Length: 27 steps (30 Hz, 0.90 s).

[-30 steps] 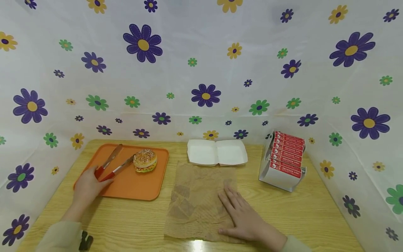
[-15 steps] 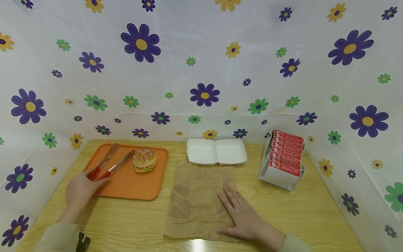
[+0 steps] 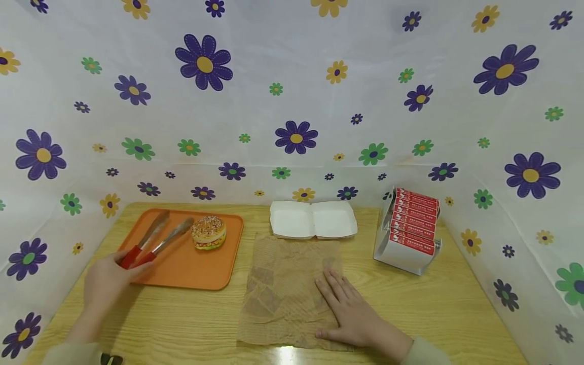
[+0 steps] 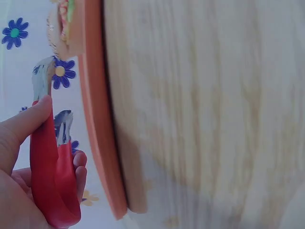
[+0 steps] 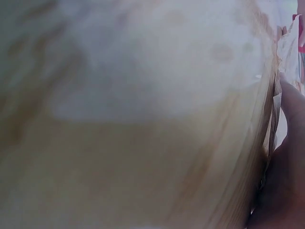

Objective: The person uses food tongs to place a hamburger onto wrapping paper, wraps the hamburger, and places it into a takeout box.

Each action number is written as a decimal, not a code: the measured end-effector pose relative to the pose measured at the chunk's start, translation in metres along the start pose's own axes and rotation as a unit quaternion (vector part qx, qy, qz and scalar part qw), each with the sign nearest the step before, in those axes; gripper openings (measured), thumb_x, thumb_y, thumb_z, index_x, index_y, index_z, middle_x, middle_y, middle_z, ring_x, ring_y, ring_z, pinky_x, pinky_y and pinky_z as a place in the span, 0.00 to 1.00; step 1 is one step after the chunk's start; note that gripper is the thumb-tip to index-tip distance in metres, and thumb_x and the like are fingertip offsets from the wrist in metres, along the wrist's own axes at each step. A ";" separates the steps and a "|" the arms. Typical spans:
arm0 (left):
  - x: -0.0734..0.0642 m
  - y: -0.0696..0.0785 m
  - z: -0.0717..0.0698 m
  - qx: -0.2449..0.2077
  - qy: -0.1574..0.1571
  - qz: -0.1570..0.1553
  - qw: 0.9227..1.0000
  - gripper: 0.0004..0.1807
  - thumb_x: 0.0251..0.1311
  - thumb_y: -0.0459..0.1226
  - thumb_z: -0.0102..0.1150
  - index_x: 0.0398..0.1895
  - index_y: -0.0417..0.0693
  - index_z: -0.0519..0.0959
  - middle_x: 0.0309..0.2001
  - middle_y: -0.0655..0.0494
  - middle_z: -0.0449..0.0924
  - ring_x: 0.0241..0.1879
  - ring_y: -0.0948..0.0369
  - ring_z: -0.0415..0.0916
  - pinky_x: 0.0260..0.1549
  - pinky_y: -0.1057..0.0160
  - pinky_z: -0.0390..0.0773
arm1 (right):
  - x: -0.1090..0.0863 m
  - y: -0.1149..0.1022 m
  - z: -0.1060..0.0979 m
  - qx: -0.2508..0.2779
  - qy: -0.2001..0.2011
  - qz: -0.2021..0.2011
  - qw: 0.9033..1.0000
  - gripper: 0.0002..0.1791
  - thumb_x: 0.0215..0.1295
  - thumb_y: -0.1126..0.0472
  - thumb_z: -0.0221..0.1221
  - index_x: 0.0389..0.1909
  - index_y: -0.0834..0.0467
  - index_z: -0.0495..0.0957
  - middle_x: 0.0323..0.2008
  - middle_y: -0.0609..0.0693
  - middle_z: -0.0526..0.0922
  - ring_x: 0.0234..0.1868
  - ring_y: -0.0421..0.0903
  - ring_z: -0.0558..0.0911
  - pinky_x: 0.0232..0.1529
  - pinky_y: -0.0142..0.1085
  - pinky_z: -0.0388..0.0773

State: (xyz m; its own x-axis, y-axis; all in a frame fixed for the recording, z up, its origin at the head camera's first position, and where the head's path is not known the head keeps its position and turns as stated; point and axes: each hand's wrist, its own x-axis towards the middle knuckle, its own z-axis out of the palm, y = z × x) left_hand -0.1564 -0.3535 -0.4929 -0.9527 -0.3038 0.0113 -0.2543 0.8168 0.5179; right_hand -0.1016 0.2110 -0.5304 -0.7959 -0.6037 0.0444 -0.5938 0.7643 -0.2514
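Observation:
My left hand (image 3: 104, 281) grips red-handled metal tongs (image 4: 44, 152), thumb on one arm and fingers round the other. Their two tips stand apart over the orange tray (image 3: 196, 271), pointing toward its back. Near the tray's right side sits a burger (image 3: 209, 232) with a seeded bun, just right of the nearer tip and not between the arms. My right hand (image 3: 353, 312) rests with fingers spread on the right part of a crinkled brown paper sheet (image 3: 287, 294). In the right wrist view, only part of that hand shows beside the paper's edge.
Behind the paper stands an open white carton (image 3: 292, 220) with two shallow halves. At the back right, a holder (image 3: 406, 257) carries several red-and-white packets (image 3: 414, 225). A flowered curtain (image 3: 255, 111) surrounds the wooden table (image 3: 196, 324) at the back and sides.
My left hand has drawn the tongs left and toward me, their tips shifting a little away from the burger. My right hand has stayed on the paper.

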 end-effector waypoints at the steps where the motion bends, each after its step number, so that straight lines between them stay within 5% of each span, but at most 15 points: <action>1: -0.002 0.002 -0.001 0.000 -0.003 0.000 1.000 0.54 0.52 0.63 0.79 0.62 0.20 0.77 0.46 0.26 0.85 0.34 0.45 0.79 0.26 0.64 0.70 | 0.000 -0.001 -0.001 -0.002 -0.007 0.006 1.000 0.61 0.66 0.19 0.52 0.85 0.59 0.53 0.85 0.65 0.52 0.85 0.65 0.54 0.87 0.37 0.30; 5: -0.009 0.009 -0.003 -0.005 -0.013 0.004 1.000 0.53 0.52 0.62 0.79 0.61 0.21 0.78 0.44 0.28 0.86 0.34 0.47 0.78 0.27 0.65 0.70 | 0.002 -0.001 -0.002 -0.016 -0.026 0.012 0.999 0.61 0.66 0.18 0.51 0.85 0.58 0.53 0.85 0.65 0.51 0.85 0.64 0.54 0.85 0.56 0.52; 8: -0.015 0.014 -0.003 -0.010 -0.019 0.010 1.000 0.50 0.53 0.60 0.80 0.61 0.22 0.78 0.46 0.27 0.86 0.35 0.46 0.80 0.27 0.65 0.71 | 0.002 -0.001 -0.002 -0.025 -0.031 0.012 0.999 0.61 0.66 0.18 0.51 0.85 0.58 0.53 0.85 0.65 0.51 0.85 0.64 0.54 0.82 0.61 0.57; 23: -0.031 0.024 0.003 -0.014 -0.046 0.018 0.999 0.48 0.55 0.58 0.79 0.62 0.25 0.78 0.53 0.26 0.85 0.40 0.44 0.81 0.30 0.65 0.71 | 0.002 0.000 0.000 -0.032 -0.023 0.009 0.999 0.61 0.66 0.18 0.51 0.85 0.58 0.53 0.85 0.65 0.52 0.85 0.64 0.55 0.82 0.60 0.58; 27: -0.033 0.026 0.005 -0.017 -0.056 0.018 0.998 0.49 0.55 0.58 0.79 0.63 0.24 0.77 0.54 0.25 0.84 0.42 0.43 0.81 0.31 0.66 0.73 | 0.001 0.001 0.001 -0.030 -0.016 0.007 0.999 0.61 0.66 0.18 0.50 0.85 0.57 0.53 0.85 0.65 0.52 0.85 0.64 0.55 0.88 0.45 0.37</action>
State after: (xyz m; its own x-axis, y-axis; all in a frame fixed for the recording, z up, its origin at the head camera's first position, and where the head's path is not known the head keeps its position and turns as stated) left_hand -0.1324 -0.3197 -0.4835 -0.9742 -0.2165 -0.0644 -0.2159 0.8086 0.5473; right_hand -0.1029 0.2104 -0.5313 -0.8008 -0.5989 0.0095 -0.5890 0.7845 -0.1941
